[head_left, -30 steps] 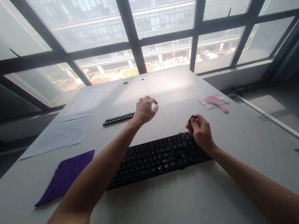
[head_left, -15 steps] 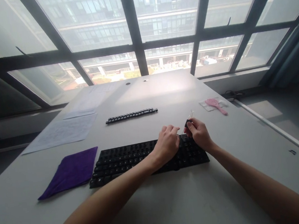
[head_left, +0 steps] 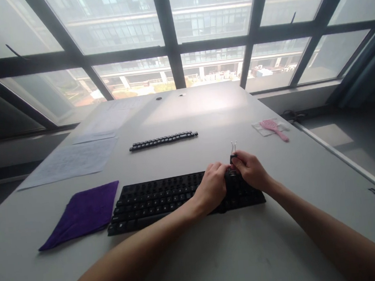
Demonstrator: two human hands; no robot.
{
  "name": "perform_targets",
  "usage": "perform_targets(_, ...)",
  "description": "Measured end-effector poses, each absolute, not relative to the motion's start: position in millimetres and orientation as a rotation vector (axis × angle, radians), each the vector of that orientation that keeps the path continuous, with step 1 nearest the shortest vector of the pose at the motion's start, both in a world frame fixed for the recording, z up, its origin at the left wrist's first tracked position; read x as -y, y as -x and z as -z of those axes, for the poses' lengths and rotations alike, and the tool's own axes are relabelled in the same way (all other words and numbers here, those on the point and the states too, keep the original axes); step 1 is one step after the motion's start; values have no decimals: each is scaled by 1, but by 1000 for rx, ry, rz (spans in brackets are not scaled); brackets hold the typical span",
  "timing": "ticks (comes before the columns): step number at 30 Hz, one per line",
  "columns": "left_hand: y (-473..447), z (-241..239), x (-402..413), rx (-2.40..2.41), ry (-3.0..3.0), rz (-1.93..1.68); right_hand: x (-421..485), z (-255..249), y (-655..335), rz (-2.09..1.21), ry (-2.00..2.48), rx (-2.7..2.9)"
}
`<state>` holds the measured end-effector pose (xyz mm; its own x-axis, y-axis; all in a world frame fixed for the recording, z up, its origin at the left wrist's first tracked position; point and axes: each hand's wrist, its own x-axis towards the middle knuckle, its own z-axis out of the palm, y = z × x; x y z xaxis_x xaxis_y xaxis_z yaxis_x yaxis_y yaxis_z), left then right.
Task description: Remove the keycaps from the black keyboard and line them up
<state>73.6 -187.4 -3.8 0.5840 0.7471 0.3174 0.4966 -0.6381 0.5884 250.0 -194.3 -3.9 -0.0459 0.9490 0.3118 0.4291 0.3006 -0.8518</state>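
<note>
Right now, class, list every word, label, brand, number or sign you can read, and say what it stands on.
No text reads clearly.
Keyboard: pale key markings, too small and blurred to quote.
Loose black keys: any markings too small.
Paper sheets: faint marks, unreadable.

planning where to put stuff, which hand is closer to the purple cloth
Left. The left hand is over the keyboard, to the right of the purple cloth; the right hand is farther right, pinching a small black piece.
</note>
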Motion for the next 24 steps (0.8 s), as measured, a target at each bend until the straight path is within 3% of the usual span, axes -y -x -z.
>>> perform_targets(12, -76, -3, 182, -1042, -2395, -653, 211, 4, -248, -459, 1229, 1900)
perform_targets(24, -85, -2, 180, -1144, -2458, -619, 214, 18, -250, -453, 1286, 1652)
